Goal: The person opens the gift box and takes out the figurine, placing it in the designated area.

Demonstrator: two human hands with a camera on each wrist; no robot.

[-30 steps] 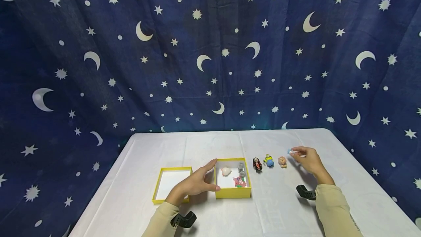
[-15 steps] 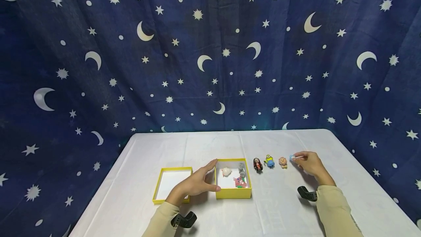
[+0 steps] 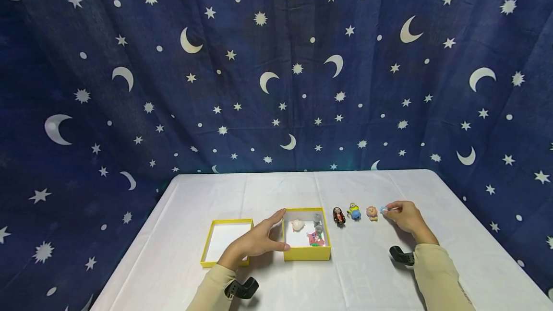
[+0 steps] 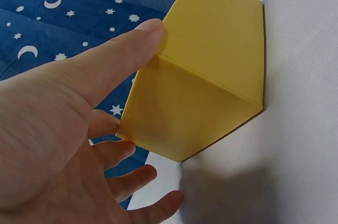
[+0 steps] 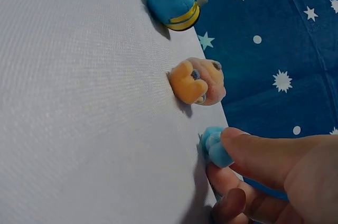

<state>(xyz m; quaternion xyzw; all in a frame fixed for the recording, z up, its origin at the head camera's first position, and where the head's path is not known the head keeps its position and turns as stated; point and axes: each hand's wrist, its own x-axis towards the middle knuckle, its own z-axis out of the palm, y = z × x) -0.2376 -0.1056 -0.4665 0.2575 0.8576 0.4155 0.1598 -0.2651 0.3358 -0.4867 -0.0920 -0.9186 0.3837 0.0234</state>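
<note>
My left hand (image 3: 259, 240) rests against the left side of a yellow box (image 3: 306, 254), fingers spread. In the left wrist view its thumb touches the box's edge near a corner. With thumb and fingertips, my right hand (image 3: 403, 216) pinches a small light blue figurine (image 5: 213, 147) close over the white tablecloth; the fingers hide part of it. To its left stand a peach and orange figurine (image 3: 372, 213), a yellow and blue Minion figurine (image 3: 354, 212) and a dark-haired doll figurine (image 3: 339, 216). Inside the box lie a whitish figurine (image 3: 297, 225), a pink one (image 3: 315, 239) and a grey one (image 3: 317, 220).
A shallow yellow-edged lid (image 3: 226, 244) with a white inside lies left of the box, partly behind my left forearm. The white table (image 3: 358, 272) ends at a dark blue curtain (image 3: 242, 90) with moons and stars.
My right hand has brought the light blue figurine down and nearer, beside the peach figurine at the right end of the row. My left hand and the box stay in place.
</note>
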